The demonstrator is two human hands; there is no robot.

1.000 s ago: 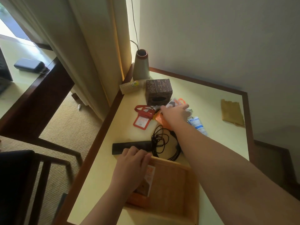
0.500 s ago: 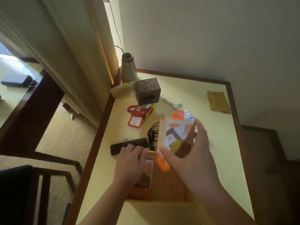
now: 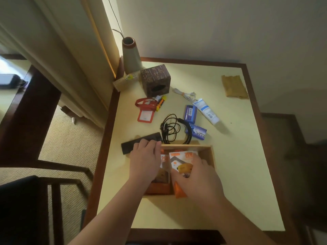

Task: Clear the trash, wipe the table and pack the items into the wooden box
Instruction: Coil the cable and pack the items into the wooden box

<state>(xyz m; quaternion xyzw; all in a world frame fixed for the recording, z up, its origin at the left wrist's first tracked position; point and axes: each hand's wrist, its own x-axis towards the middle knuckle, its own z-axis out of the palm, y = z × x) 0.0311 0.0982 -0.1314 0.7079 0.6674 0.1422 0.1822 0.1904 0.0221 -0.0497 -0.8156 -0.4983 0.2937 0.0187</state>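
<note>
Head view: right hand [image 3: 200, 175] fingers grasp orange packet [image 3: 182, 162]; left hand [image 3: 146, 159] released; print unreadable.

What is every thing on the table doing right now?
wooden box: open, partly filled
orange packet: in the box, under the right hand
left hand: resting on the box's left edge
black cable: coiled, on the table
white tube: lying flat, capped
red badge holder: lying flat
yellow cloth: lying flat, unused
vase: upright
</note>
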